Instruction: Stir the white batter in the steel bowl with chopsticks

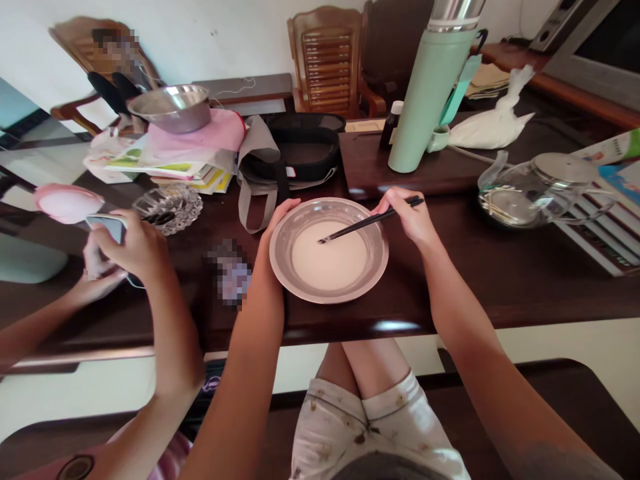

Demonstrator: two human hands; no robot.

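A wide metal bowl holding a pale, milky liquid rests on the dark table near its front edge. Around the bowl's left side curls my left hand, its fingers partly hidden behind the rim. My right hand, just beyond the bowl's right rim, grips a pair of black chopsticks. They slant down to the left, and their whitened tips are at the liquid near the bowl's middle.
Left of me another person's hands hold a phone. A glass ashtray, a black bag and a metal basin lie beyond. At right are a green thermos, a glass teapot and a tied white bag.
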